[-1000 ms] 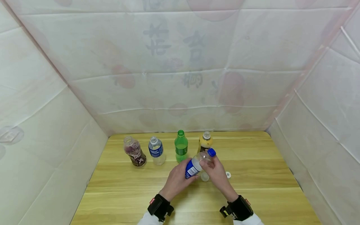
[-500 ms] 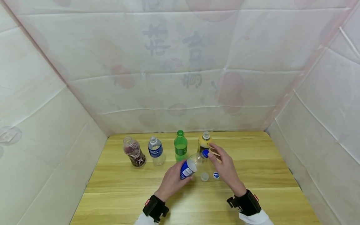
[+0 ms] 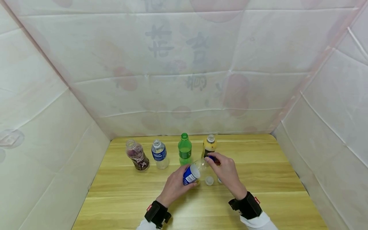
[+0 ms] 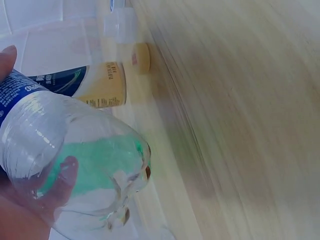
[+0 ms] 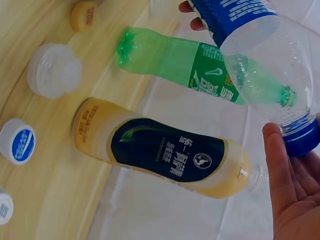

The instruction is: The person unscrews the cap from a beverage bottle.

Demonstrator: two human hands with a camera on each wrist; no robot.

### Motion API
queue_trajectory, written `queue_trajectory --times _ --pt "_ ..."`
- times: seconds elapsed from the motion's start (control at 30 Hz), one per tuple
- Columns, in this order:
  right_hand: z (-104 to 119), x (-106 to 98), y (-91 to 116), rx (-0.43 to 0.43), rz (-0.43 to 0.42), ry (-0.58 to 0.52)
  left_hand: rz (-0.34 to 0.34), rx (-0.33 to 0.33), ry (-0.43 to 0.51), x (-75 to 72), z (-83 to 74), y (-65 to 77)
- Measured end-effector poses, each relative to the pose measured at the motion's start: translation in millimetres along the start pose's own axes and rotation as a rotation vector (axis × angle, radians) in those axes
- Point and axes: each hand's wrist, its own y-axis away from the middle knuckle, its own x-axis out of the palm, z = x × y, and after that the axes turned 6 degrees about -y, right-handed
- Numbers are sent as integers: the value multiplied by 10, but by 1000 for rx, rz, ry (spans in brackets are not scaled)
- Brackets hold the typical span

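Tilted above the table, a clear plastic bottle (image 3: 192, 174) with a blue label rests in my left hand (image 3: 174, 184), whose fingers wrap round the label and lower body. My right hand (image 3: 227, 172) pinches the blue cap (image 5: 302, 136) on the bottle's neck between thumb and fingers. Behind the held bottle stand a yellow tea bottle (image 5: 167, 152) and a green bottle (image 3: 185, 149), both without caps. In the left wrist view, the held bottle's lobed base points toward the camera's right.
Farther left stand a capless blue-labelled clear bottle (image 3: 159, 155) and a brown-labelled bottle (image 3: 139, 156). Below the held bottle lie a translucent cap (image 5: 54, 71), a yellow cap (image 5: 84, 16), a white-and-blue cap (image 5: 19, 142) and another white cap (image 5: 4, 207). White cloth walls (image 3: 178, 95) surround the table.
My left hand has shifted slightly left and down with the bottle. My right hand has gone from the bottle's shoulder to the blue cap, loosened its fingers, then closed them on it again.
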Motion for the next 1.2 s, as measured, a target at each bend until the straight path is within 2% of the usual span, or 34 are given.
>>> queue_trajectory --times 0.1,0.33,0.53,0.67,0.8,1.0,1.2 --pt "24 12 4 33 5 -20 -16 7 -12 7 -11 -13" --pt "84 49 2 62 -2 -63 -5 -9 23 -6 -69 -37" --pt "89 48 14 72 -5 -110 -66 28 10 -3 -74 -35" --pt "75 50 28 60 -11 -96 -87 38 -7 18 -58 -27" --pt "62 62 41 30 -23 -89 -79 50 9 29 -50 -11" --pt "58 82 49 -6 -50 -147 -61 63 48 28 -39 17" --pt "68 61 49 17 -42 -180 -30 53 101 11 -43 20"
